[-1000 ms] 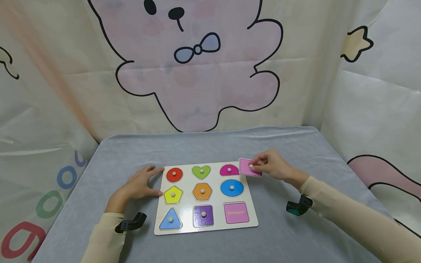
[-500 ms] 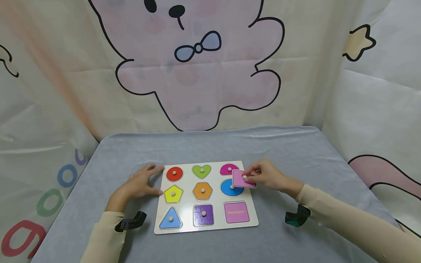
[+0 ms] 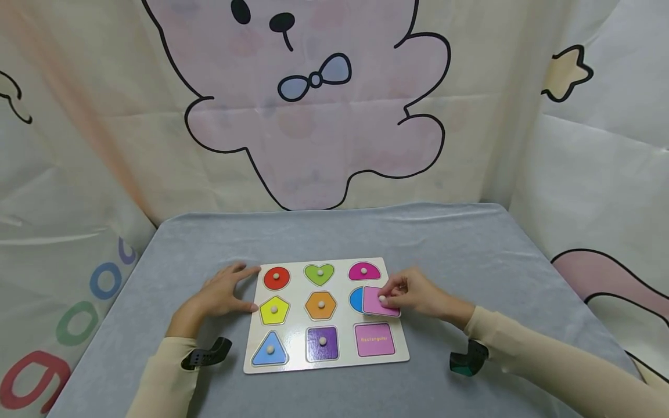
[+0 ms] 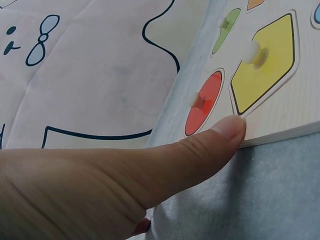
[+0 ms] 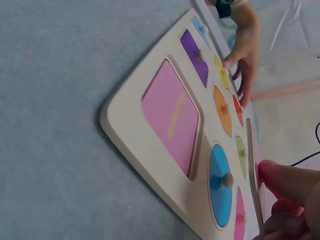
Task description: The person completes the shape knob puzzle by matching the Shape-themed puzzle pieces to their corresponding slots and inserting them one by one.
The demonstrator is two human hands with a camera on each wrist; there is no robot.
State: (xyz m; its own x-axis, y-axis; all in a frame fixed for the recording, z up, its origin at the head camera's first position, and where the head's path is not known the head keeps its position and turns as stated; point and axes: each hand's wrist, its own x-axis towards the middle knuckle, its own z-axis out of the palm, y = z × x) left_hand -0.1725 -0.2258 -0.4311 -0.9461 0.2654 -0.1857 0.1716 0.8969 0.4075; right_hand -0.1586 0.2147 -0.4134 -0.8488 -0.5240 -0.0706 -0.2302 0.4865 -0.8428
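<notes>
A white shape puzzle board point(image 3: 298, 337) lies on the cloth-covered table. By its small white knob, my right hand point(image 3: 418, 295) pinches a pink rectangle puzzle piece point(image 3: 372, 302), held above the board over part of the blue oval piece point(image 3: 356, 299). The right wrist view shows this piece edge-on, raised off the board. At the board's near right corner is the pink rectangular recess point(image 3: 374, 339) with yellow lettering. My left hand point(image 3: 216, 293) rests at the board's left edge, thumb and a finger spread straight. In the left wrist view the thumb point(image 4: 200, 152) touches the edge near the yellow pentagon point(image 4: 270, 60).
Seated in the board are a red circle point(image 3: 276, 278), green heart point(image 3: 319, 274), magenta half circle point(image 3: 364, 271), orange hexagon point(image 3: 321, 306), blue triangle point(image 3: 269, 351) and purple square point(image 3: 322, 344). Printed curtains point(image 3: 313, 133) hang behind the grey tablecloth point(image 3: 449, 238).
My right hand has carried the pink rectangle piece from the board's far right corner nearer and slightly left, to above the blue oval. My left hand has stayed at the left edge.
</notes>
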